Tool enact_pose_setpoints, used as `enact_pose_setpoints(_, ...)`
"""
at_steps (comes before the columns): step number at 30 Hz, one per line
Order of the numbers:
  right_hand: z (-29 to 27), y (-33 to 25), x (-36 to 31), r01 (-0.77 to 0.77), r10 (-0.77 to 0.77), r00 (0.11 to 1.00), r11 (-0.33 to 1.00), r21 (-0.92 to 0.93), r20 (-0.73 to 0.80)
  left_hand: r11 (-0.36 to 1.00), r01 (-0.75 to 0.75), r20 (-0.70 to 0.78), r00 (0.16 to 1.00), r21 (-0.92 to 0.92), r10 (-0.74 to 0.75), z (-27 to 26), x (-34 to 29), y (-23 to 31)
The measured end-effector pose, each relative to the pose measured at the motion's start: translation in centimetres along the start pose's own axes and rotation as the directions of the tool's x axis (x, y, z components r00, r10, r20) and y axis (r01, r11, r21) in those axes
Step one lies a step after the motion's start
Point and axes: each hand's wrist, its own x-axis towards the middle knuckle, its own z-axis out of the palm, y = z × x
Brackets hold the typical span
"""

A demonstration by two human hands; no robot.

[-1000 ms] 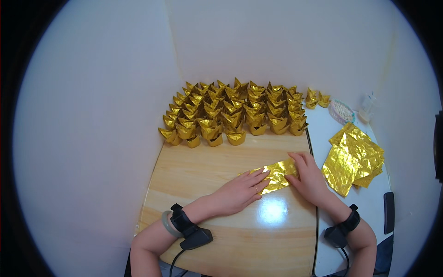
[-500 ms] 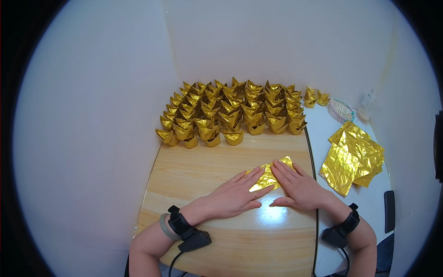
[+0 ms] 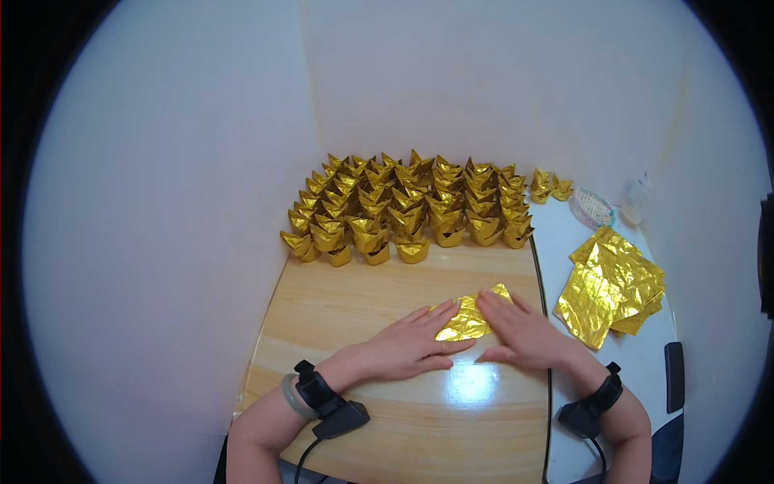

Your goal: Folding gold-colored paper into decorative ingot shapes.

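Observation:
A piece of gold foil paper (image 3: 468, 321), creased and folded into a narrow strip, lies flat on the wooden tabletop. On its left end rests my left hand (image 3: 409, 343), palm down with the fingers stretched out. My right hand (image 3: 524, 332) lies over the right part, fingers extended and the thumb apart. Both hands press on the paper without gripping it; its ends are partly covered by the fingers. Beyond the hands, several folded gold paper ingots (image 3: 403, 210) stand in rows along the back of the table.
On the white surface (image 3: 592, 403) to the right lies a stack of gold foil sheets (image 3: 613, 286). Behind it are a woven oval basket (image 3: 593, 208), a clear plastic cup (image 3: 637, 202) and two more ingots (image 3: 551, 185). A dark bar-shaped object (image 3: 674, 377) sits at the right edge.
My hands have moved slightly apart along the foil paper, showing more of its middle. The whole view has shifted a little, so the scene sits lower.

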Motion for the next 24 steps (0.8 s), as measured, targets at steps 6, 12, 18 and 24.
enact_pose_setpoints(6, -0.5, 2.1, -1.2, -0.192, 0.182, 0.978, 0.975, -0.110, -0.097, 0.997, 0.025, -0.191, 0.981, -0.079, -0.040, -0.1, -0.1, -2.4)
enact_pose_setpoints(12, -1.0, 1.0, -0.3, 0.055, -0.074, 0.973, 0.994, -0.091, -0.218, 0.954, 0.003, -0.351, 0.930, -0.301, -0.113, 0.4, -0.1, -2.8)
enact_pose_setpoints(18, -1.1, -0.3, 0.1, 0.209, -0.270, 0.871, 0.960, -0.187, -0.410, 0.977, 0.093, -0.369, 0.916, -0.189, -0.159, -0.5, 0.2, -0.7)
enact_pose_setpoints(24, -0.8, -1.3, -0.3, 0.285, -0.333, 0.850, 0.943, -0.174, -0.409, 0.995, 0.027, -0.397, 0.918, 0.096, 0.013, -0.4, 0.5, 1.0)
